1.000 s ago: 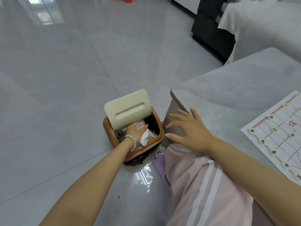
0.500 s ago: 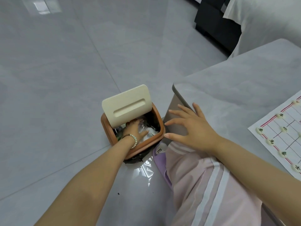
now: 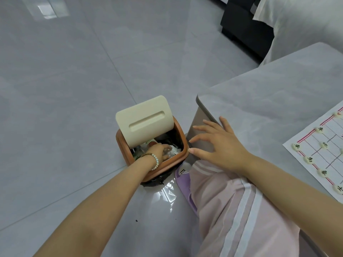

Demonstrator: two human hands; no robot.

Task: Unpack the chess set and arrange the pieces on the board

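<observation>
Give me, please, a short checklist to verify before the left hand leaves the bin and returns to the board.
1. Left hand empty: cannot tell; its fingers are down among the rubbish in the bin.
2. Lid clear of the wrist: ok; it is tipped up at the far side.
3. Right hand free: ok; fingers spread at the table corner, holding nothing.
4. Board flat on the table: ok for the visible part.
5. Pieces on line crossings: ok along the visible edge.
6. All pieces placed: cannot tell; most of the board is out of view.
</observation>
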